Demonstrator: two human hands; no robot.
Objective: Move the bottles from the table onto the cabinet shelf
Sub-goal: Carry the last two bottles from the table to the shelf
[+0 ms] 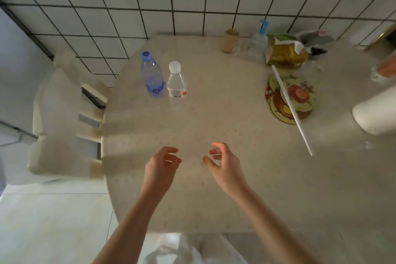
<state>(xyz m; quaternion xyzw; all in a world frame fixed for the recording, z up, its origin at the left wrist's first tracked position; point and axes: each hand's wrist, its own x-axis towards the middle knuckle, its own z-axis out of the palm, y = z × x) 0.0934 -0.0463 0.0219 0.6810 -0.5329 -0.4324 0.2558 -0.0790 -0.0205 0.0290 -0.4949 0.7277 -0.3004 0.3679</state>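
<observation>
Two clear plastic bottles stand upright side by side on the far left of the pale speckled table (214, 113). One is a blue-capped bottle (151, 76) with a blue label; just to its right is a white-capped bottle (176, 83) with a red and white label. My left hand (161, 164) and my right hand (222, 164) hover over the table's near middle, well short of the bottles. Both hands hold nothing, their fingers loosely curled and apart. No cabinet shelf is in view.
A white chair (64, 118) stands at the table's left edge. At the back right are a cardboard tube (229, 40), a blue-topped spray bottle (260, 37) and an open snack bag (286, 52). Printed round mats (289, 96) lie under a long white stick (291, 107). A white paper roll (377, 111) lies at right.
</observation>
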